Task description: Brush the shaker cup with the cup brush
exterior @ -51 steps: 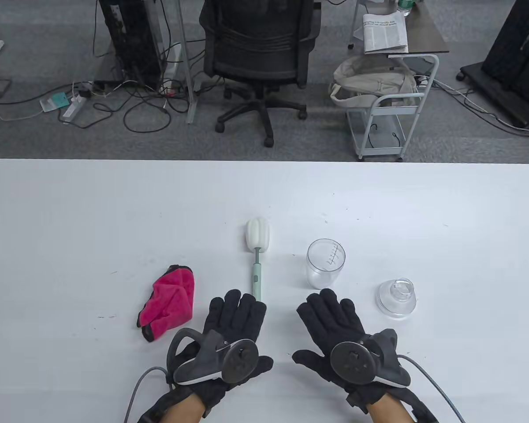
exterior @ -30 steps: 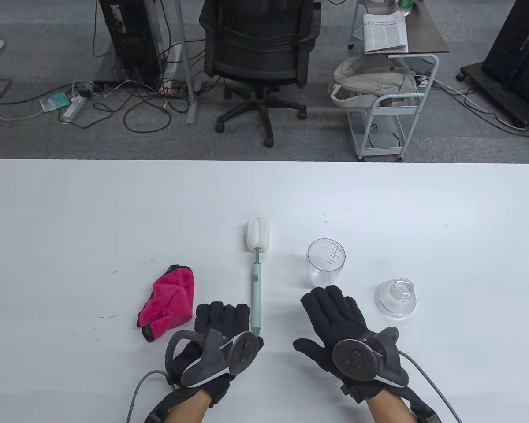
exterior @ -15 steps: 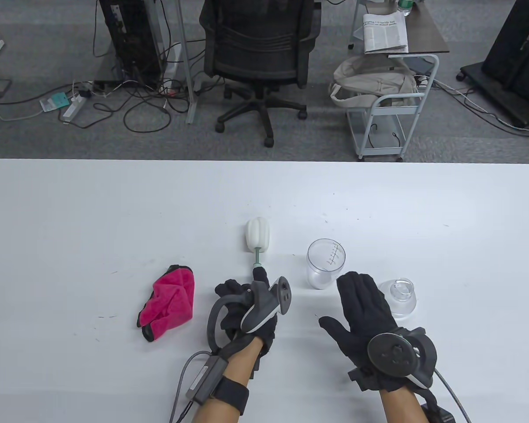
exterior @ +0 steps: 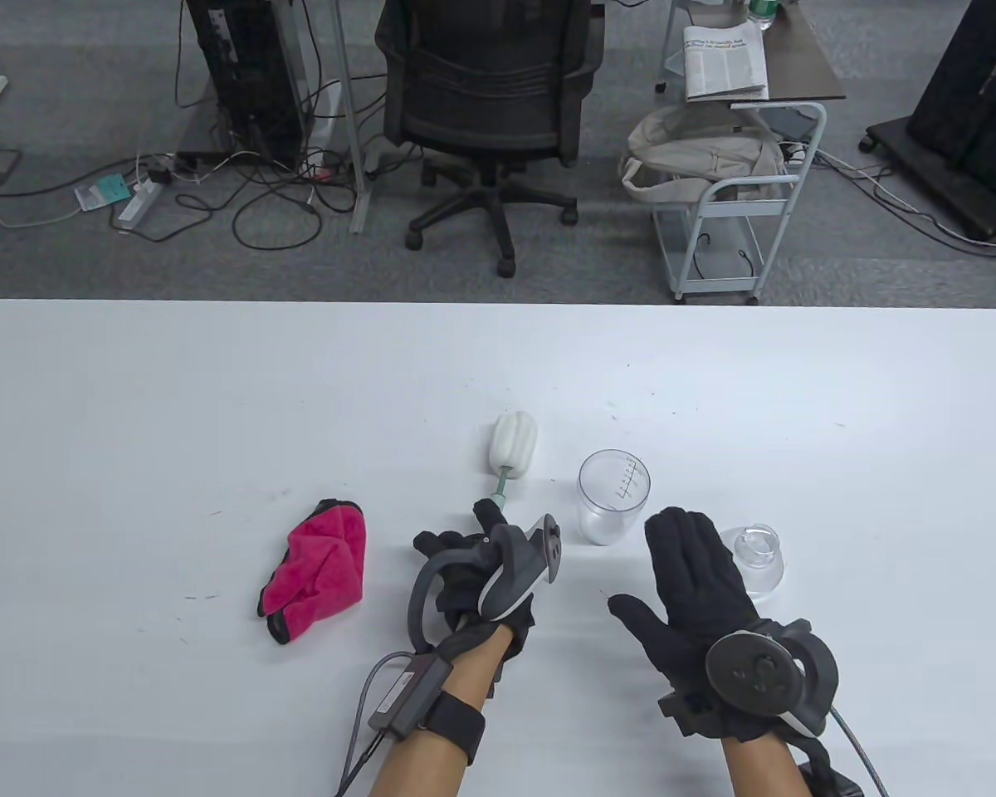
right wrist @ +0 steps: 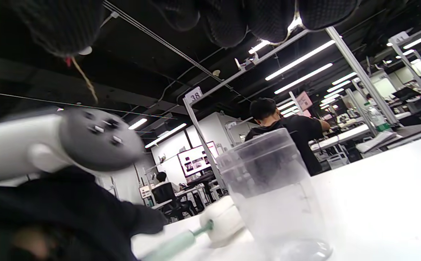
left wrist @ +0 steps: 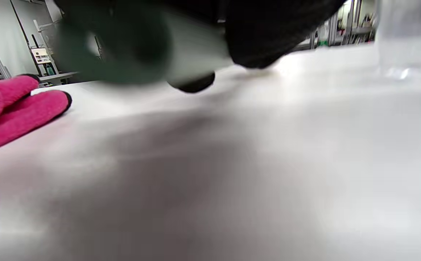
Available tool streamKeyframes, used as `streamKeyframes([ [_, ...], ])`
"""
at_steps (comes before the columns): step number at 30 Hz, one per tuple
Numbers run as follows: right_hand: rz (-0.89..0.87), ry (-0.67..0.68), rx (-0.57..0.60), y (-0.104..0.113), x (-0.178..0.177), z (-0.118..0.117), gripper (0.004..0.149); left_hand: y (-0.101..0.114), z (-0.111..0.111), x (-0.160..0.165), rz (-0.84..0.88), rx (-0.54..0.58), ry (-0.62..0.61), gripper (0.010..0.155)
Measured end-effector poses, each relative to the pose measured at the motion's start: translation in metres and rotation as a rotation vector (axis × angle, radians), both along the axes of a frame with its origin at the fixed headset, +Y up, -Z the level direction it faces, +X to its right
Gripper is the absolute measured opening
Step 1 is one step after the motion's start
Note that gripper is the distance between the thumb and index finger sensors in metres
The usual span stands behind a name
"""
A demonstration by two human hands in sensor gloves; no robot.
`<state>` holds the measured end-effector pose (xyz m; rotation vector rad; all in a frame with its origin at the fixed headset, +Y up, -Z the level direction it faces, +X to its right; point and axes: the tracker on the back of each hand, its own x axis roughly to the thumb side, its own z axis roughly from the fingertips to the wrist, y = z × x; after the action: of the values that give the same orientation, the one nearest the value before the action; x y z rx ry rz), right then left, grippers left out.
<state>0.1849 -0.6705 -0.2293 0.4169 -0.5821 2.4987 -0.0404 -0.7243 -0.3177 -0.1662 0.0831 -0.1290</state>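
Note:
The cup brush (exterior: pixel 513 452) has a white sponge head and a pale green handle. My left hand (exterior: pixel 473 573) grips the handle near its lower end, and the head points up and to the right. The brush also shows in the right wrist view (right wrist: pixel 217 221), and its handle shows blurred in the left wrist view (left wrist: pixel 192 54). The clear shaker cup (exterior: pixel 613 496) stands upright just right of the brush, also in the right wrist view (right wrist: pixel 272 195). My right hand (exterior: pixel 697 573) is open and flat, just right of the cup and not touching it.
A clear dome lid (exterior: pixel 759 558) lies right of the cup, partly behind my right hand. A pink cloth (exterior: pixel 315 569) lies left of my left hand, also in the left wrist view (left wrist: pixel 11 108). The white table (exterior: pixel 216 415) spreads beyond.
My left hand took hold of the brush handle and swung the head toward the right. My right hand moved forward and right, next to the cup.

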Motion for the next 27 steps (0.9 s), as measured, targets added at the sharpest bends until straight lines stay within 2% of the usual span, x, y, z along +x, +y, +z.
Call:
streamKeyframes([
  [4,0.093,-0.102,-0.153,-0.006,0.015,-0.025,0.084,0.039,0.032,-0.022,0.141,0.116,-0.094,0.070],
  [7,0.323,-0.218,-0.193,-0.005,0.025,-0.044,0.092,0.062,0.064,-0.049,0.274,0.257,-0.170,0.073],
  [9,0.257,-0.193,-0.222,-0.006,0.023,-0.054,0.098,0.069,0.079,-0.066,0.359,0.265,-0.219,0.067],
  [12,0.116,-0.162,-0.309,-0.011,0.010,-0.068,0.106,0.065,0.093,-0.080,0.424,0.233,-0.274,0.059],
  [17,0.118,-0.203,-0.336,-0.018,-0.012,-0.085,0.109,0.046,0.098,-0.093,0.336,0.213,-0.302,0.058],
  [21,0.177,-0.285,-0.334,-0.025,-0.021,-0.093,0.105,0.044,0.097,-0.097,0.347,0.176,-0.329,0.059],
  [25,0.138,-0.297,-0.324,-0.038,-0.020,-0.099,0.094,0.045,0.097,-0.097,0.347,0.167,-0.347,0.059],
  [27,0.173,-0.293,-0.345,-0.044,-0.019,-0.100,0.090,0.044,0.097,-0.096,0.336,0.161,-0.351,0.059],
])
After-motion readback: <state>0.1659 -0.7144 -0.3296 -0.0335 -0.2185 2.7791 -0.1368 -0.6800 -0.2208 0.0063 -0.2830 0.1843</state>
